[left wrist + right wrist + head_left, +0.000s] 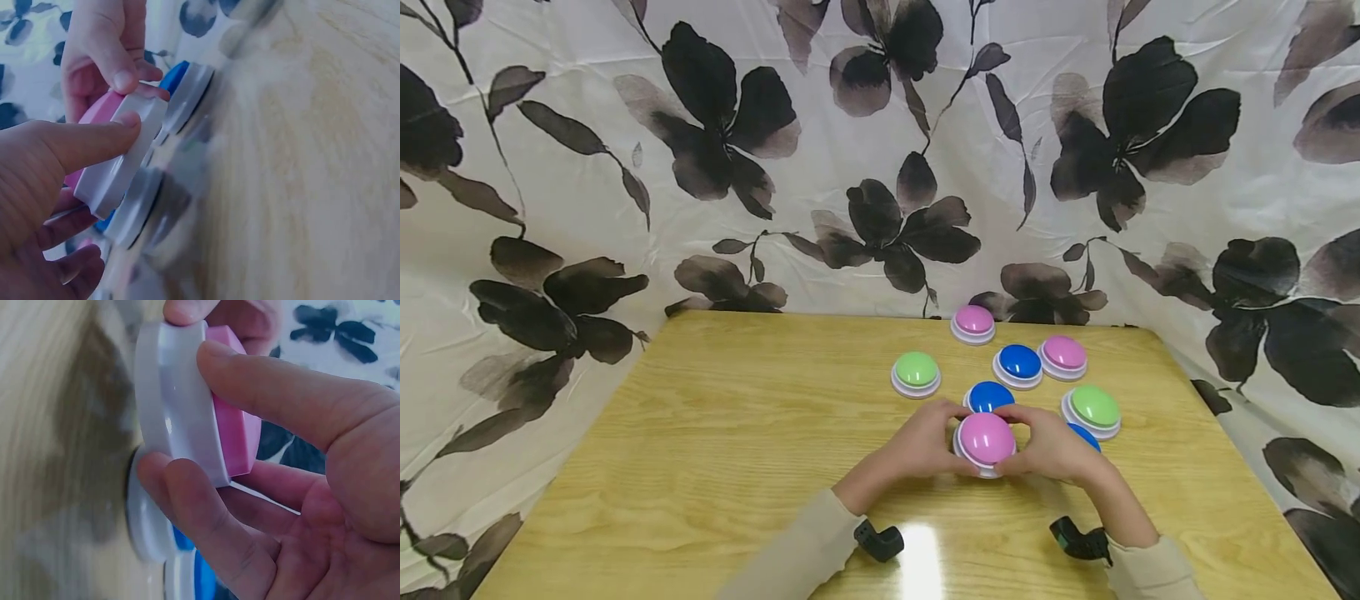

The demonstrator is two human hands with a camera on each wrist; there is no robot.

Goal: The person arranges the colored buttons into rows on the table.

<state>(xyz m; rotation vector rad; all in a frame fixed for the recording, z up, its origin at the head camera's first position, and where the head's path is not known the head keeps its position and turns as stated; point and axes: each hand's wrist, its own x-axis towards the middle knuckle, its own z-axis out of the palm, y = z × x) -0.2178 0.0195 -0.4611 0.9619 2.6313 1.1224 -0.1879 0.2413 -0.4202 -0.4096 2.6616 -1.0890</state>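
Both hands grip one pink push button [987,438] with a white base, raised just above the wooden table. The left hand [925,440] holds its left side, the thumb lying along the white base in the left wrist view. On the opposite side, the right hand [1051,442] pinches it, the thumb near the pink dome [234,434] in the right wrist view. Directly behind it stands a blue push button [989,395], partly covered by the held one. Another blue push button [1085,436] is mostly hidden behind the right hand.
Farther back on the table [737,433] stand a green button [916,369], a blue one [1019,362] and two pink ones [973,320]. A second green button [1094,407] lies beyond the right hand. Floral cloth [805,167] hangs behind the table.
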